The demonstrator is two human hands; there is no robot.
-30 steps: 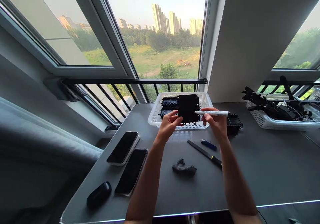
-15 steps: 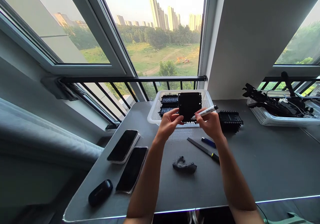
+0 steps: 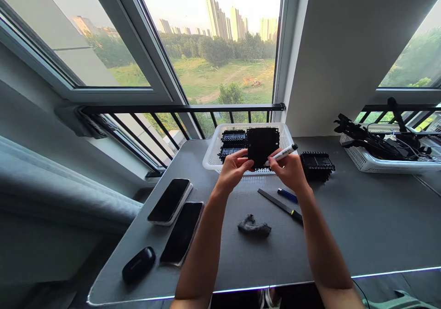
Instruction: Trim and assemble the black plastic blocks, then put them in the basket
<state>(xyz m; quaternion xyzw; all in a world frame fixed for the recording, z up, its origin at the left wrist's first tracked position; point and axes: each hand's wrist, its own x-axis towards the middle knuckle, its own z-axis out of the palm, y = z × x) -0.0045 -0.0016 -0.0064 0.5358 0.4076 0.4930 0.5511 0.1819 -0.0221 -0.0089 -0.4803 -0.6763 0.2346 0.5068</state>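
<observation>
A flat black plastic panel (image 3: 262, 144) with small notches along its edges is held up in front of a white basket (image 3: 211, 161). My left hand (image 3: 234, 168) grips the panel's lower left corner between thumb and fingers. In my right hand (image 3: 287, 168) is a white marker pen (image 3: 283, 152), its dark end pointing up to the right and its tip at the panel's lower right. The right fingers also meet the panel's right edge. Several ridged black plastic parts (image 3: 233, 136) lie in the basket, partly hidden by the panel.
Right of the basket stands a stack of black parts (image 3: 317, 164). A flat file (image 3: 275, 202), a blue pen-like object (image 3: 287, 195) and a crumpled grey cloth (image 3: 254, 227) lie nearer. Two phones (image 3: 170, 201) and a black case (image 3: 138, 265) are left; a cable-filled basket (image 3: 389, 165) is far right.
The panel has tilted slightly and shifted a little to the right. The marker's upper end has swung slightly left; both hands keep their grip.
</observation>
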